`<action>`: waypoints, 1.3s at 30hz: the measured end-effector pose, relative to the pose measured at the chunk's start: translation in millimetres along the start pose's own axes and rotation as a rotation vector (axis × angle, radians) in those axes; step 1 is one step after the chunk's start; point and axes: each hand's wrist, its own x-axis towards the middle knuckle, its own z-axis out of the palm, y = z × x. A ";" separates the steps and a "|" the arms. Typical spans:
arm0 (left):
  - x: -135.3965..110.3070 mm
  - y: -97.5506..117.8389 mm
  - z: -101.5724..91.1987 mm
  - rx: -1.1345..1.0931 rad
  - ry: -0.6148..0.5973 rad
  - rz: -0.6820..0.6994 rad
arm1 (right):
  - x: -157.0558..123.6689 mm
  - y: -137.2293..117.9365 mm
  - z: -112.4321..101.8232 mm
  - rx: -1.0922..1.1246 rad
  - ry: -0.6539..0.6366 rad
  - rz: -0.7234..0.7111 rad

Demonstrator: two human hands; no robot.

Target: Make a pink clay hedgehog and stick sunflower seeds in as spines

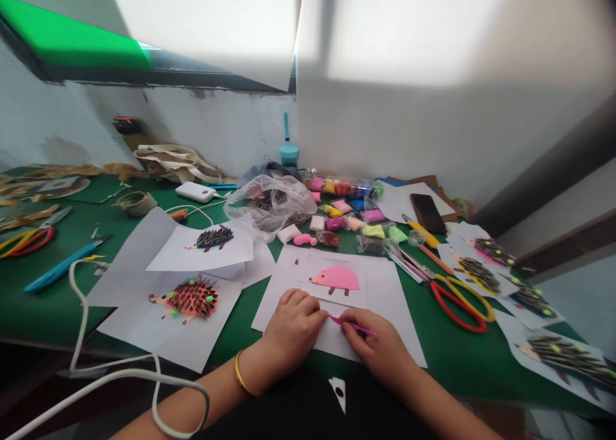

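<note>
Pink hedgehog (pixel 344 278) lies flat at the centre of the clock, on a small piece of paper laid over a white sheet (pixel 397 318), its snout toward nine and two brown legs toward six. Farthest left, between nine and ten o'clock, rest red-and-yellow scissors (pixel 45 225); nearer, at nine, a blue craft knife (pixel 65 267) lies aslant. A white cable (pixel 78 337) loops down toward eight. Just below nine, an orange hedgehog (pixel 192 297) with dark spines and green dots sits on its own paper. At ten is a white power bank (pixel 192 192); between nine and ten, a smaller dark-spined hedgehog (pixel 215 236) lies on a folded sheet. A clear plastic bag (pixel 276 203) bulges between ten and eleven.

At eight o'clock the left hand (pixel 292 324) rests on the sheet, fingers curled together; whether it grips anything I cannot tell. Bagged clay packets (pixel 335 223) cluster around twelve. At five, a slim pink tool (pixel 360 328) is pinched in the right hand (pixel 378 345), its tip just beside the left fingertips. At two lies a dark phone (pixel 427 213). Just below three are larger scissors (pixel 457 281), and beyond them, from three toward four, several spiny hedgehogs (pixel 479 274) lie on papers.
</note>
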 end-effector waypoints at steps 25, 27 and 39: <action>-2.4 0.5 -3.6 -0.057 0.046 -0.035 | -3.4 4.8 -1.2 0.020 0.059 -0.046; -0.9 0.3 -5.1 -0.070 0.047 -0.048 | -2.5 7.7 -5.4 0.030 0.072 -0.046; 22.2 15.4 -2.8 -0.014 -0.050 -0.011 | 12.5 34.2 -26.3 -0.022 0.121 0.026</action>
